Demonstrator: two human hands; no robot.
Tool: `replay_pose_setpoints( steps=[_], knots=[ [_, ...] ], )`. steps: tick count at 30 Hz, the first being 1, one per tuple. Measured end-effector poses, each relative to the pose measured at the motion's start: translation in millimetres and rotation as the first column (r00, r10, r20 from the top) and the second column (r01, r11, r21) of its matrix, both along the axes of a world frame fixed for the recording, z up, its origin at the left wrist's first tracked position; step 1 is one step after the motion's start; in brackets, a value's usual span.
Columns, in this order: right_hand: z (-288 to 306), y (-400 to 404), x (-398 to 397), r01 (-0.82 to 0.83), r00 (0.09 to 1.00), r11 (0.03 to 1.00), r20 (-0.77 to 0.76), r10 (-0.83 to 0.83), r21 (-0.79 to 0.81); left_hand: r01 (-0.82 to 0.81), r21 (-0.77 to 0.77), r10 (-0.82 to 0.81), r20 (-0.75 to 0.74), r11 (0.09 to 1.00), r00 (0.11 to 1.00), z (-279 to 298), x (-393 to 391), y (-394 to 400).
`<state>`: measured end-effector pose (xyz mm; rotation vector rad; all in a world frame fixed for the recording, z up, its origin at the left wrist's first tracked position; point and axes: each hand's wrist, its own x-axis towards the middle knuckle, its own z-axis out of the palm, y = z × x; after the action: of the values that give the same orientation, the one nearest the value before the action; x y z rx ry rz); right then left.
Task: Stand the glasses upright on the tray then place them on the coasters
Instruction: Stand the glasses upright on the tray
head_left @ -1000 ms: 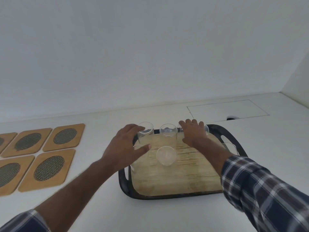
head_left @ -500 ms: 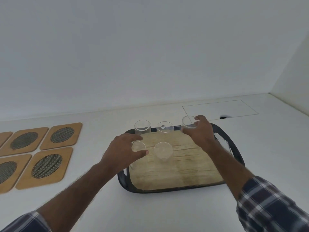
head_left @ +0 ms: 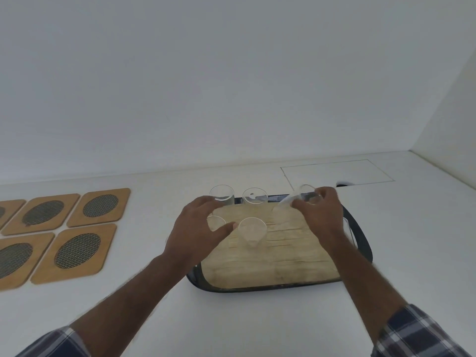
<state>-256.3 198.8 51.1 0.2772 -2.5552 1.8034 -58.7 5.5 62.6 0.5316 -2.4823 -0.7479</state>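
A dark-rimmed tray point(head_left: 360, 235) with a pale wood-look floor sits on the white counter. Clear glasses stand upright on it: one at the back left point(head_left: 222, 194), one at the back middle point(head_left: 254, 196), one in the middle point(head_left: 252, 231). My left hand point(head_left: 198, 228) grips a front-left glass point(head_left: 215, 222), mostly hidden by the fingers. My right hand point(head_left: 318, 215) holds a tilted glass point(head_left: 298, 197) at the tray's back right. Another glass by the right handle is barely visible behind my right wrist. Several wooden coasters point(head_left: 77, 251) with mesh ovals lie to the left.
The counter meets a white wall behind and a side wall at the right. A thin rectangular outline point(head_left: 334, 171) with a small dark hole point(head_left: 342, 184) marks the counter behind the tray. Plaid sleeves cover both forearms near the bottom edge.
My right hand closed on the back-right glass and has tipped it over at an angle. My left hand dropped from the back-left glass onto the front-left one.
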Motion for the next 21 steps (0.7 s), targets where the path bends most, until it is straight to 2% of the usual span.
replay_pose_setpoints(
  steps=[3,6,8,12,14,17,19,21],
  knots=[
    [15.0,14.4,9.0,0.071,0.993,0.964,0.104,-0.046,-0.255,0.024,0.048,-0.02,-0.097,0.999,0.995,10.0,-8.5,13.7],
    [25.7,27.4,15.8,0.062,0.975,0.864,0.215,0.054,-0.5,0.032,0.252,0.002,-0.134,0.967,0.991,21.1,-22.9,33.1],
    [32.0,33.9,21.4,0.053,0.95,0.775,0.272,0.156,-0.629,0.055,0.411,-0.004,-0.123,0.91,0.992,29.7,-34.3,46.6],
    [37.5,43.0,30.0,0.008,0.845,0.666,0.361,0.395,-0.746,0.143,0.664,-0.133,-0.067,0.734,0.989,43.2,-55.1,70.8],
    [35.6,47.2,33.1,-0.044,0.808,0.641,0.35,0.473,-0.766,0.191,0.737,-0.17,-0.104,0.649,0.98,45.8,-63.4,82.8],
    [30.4,55.9,34.6,-0.106,0.791,0.668,0.345,0.505,-0.736,0.19,0.768,-0.136,-0.134,0.611,0.982,45.8,-70.5,95.0],
    [27.1,64.4,31.8,-0.169,0.82,0.773,0.348,0.455,-0.612,0.177,0.749,-0.118,-0.133,0.638,0.984,41.3,-72.4,98.5],
    [22.3,74.0,25.2,-0.178,0.898,0.893,0.303,0.319,-0.413,0.154,0.674,-0.09,-0.129,0.723,0.988,37.0,-72.8,100.9]
  ],
)
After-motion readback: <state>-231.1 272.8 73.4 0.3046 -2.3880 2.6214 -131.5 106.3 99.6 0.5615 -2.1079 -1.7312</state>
